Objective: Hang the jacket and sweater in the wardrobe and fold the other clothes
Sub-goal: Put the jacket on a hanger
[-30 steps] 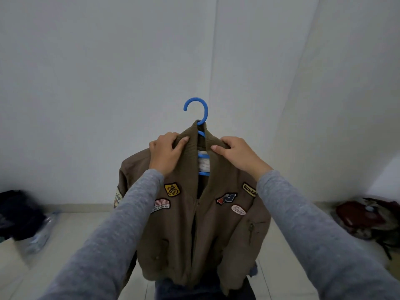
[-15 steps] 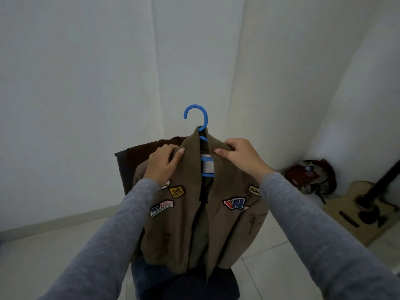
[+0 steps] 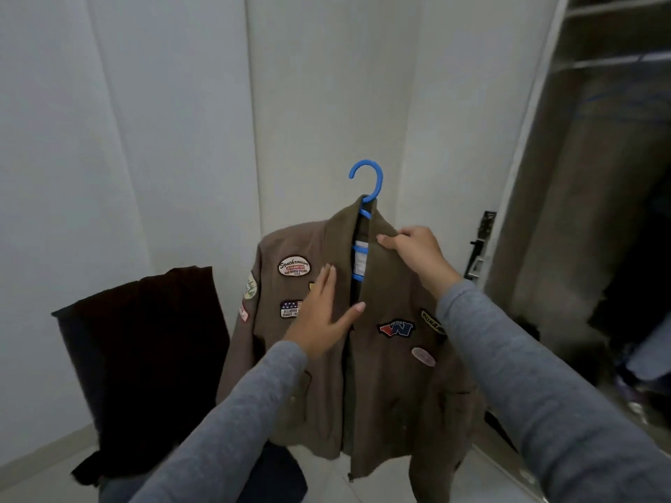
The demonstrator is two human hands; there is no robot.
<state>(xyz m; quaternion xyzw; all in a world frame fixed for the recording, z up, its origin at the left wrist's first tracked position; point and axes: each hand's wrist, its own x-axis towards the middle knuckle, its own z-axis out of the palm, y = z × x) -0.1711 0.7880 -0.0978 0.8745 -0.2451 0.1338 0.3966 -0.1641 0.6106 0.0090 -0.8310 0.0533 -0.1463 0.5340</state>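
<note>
Jacket [image 3: 381,357], brown with patches, hangs mid-frame on a blue hanger [image 3: 367,183], its collar pinched by the right hand [image 3: 414,250] while the left hand [image 3: 323,314] lies flat and spread on its front, the open wardrobe [image 3: 599,212] at right.

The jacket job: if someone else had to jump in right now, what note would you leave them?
Right hand: pinching the jacket collar, holding it up on the blue hanger.
Left hand: open, flat on the jacket front, not gripping.
Wardrobe: open, on the right, rail high up.
Done: jacket is on its hanger.
Left: hook it on the rail. A dark garment drapes over a chair on the left; it still needs sorting.
</note>
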